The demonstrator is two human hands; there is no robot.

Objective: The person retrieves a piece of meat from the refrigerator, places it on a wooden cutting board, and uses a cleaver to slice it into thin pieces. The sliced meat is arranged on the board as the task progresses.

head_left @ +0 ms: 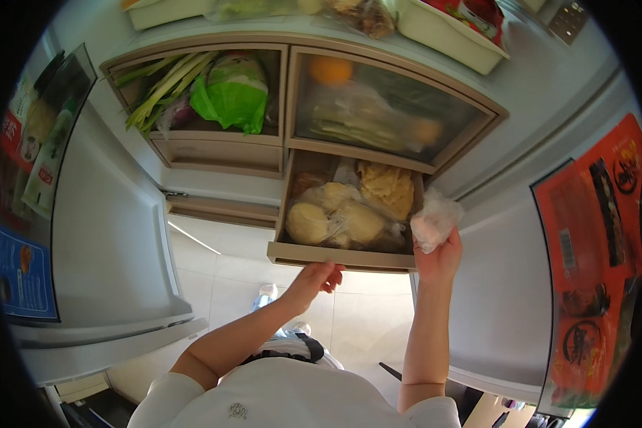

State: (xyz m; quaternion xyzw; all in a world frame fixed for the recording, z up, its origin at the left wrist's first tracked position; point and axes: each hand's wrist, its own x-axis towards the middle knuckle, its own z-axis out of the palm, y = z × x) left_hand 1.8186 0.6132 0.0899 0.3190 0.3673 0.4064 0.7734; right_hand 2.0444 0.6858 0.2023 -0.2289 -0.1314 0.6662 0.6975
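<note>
My right hand [440, 255] grips a crumpled clear plastic bag [436, 218] with something pale pink inside, held beside the right wall of a pulled-out refrigerator drawer [342, 253]. Inside that drawer lie pale yellow, rounded food pieces in clear plastic bags [348, 216] and a yellowish, folded-looking bagged food [388, 187]; I cannot tell exactly what they are. Just below the drawer's front edge is my left hand [316, 282], its fingers loosely curled with nothing seen in them. Whether it touches the drawer front is unclear.
Above, one compartment holds green onions [171, 88] and a green plastic bag [232, 99]; a translucent-fronted drawer [374, 107] sits to its right. Open refrigerator doors flank me, with packages in the left door bin [32, 214] and red packages [588, 251] on the right. Cream bins [449, 40] stand on the shelf.
</note>
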